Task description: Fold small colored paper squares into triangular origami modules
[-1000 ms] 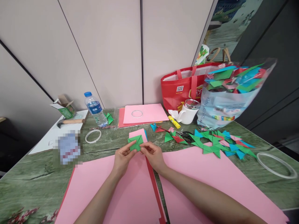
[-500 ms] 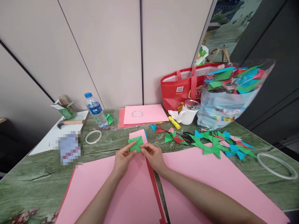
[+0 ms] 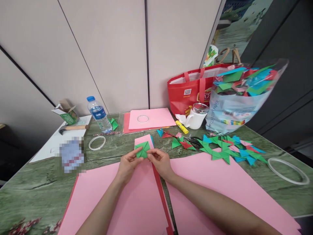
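A small folded green paper piece [image 3: 142, 149] is held just above the table between both hands. My left hand [image 3: 127, 166] pinches its lower left corner with thumb and forefinger. My right hand [image 3: 160, 163] pinches its lower right edge, fingers curled. Under the piece lies a small stack of pink and blue paper squares [image 3: 144, 141]. Large pink paper sheets [image 3: 137, 202] lie below my forearms.
Folded green, blue and red paper pieces [image 3: 227, 150] lie in a heap at the right, beside scissors [image 3: 194, 141], a yellow glue stick [image 3: 182, 127] and a white mug [image 3: 195, 120]. A plastic bag of paper [image 3: 234, 98], red tote [image 3: 190, 91], water bottle [image 3: 99, 114] and tape rings [image 3: 97, 142] stand around.
The hands keep their pinch on the green piece and have barely shifted; the view has tilted slightly.
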Demonstrator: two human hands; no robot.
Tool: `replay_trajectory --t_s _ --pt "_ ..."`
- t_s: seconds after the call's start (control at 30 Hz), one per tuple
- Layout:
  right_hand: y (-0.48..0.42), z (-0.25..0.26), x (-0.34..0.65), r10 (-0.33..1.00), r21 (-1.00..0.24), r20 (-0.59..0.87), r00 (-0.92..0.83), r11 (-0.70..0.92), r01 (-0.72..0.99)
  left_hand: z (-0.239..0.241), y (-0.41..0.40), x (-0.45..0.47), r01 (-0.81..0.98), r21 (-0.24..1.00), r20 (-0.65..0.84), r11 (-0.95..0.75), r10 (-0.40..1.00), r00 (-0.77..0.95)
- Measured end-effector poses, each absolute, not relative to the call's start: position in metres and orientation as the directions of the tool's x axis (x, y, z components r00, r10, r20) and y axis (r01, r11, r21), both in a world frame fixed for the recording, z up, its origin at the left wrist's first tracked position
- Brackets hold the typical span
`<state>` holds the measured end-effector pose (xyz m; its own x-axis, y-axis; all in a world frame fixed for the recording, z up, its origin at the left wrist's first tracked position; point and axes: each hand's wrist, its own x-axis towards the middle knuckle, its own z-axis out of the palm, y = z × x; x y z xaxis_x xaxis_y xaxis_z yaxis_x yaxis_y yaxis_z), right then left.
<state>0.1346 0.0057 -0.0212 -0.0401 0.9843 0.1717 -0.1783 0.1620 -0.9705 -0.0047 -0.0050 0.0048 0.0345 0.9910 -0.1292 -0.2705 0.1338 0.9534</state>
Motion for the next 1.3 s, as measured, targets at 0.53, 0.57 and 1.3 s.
replay_trajectory --t_s 0.53,0.57,1.3 --pt "0.005 -0.023 0.134 0.973 -0.969 0.217 -0.083 0.204 -0.141 -0.001 -0.007 -0.007 -0.054 0.998 -0.022 0.019 0.998 -0.059" --pt "0.005 -0.024 0.134 0.974 -0.970 0.211 -0.086 0.198 -0.143 -0.001 -0.007 -0.007 -0.034 0.999 -0.023 0.021 0.998 -0.056" --pt "0.011 -0.030 0.134 0.981 -0.958 0.138 -0.133 0.098 -0.269 -0.002 -0.002 -0.008 -0.018 0.999 -0.036 0.034 0.994 -0.100"
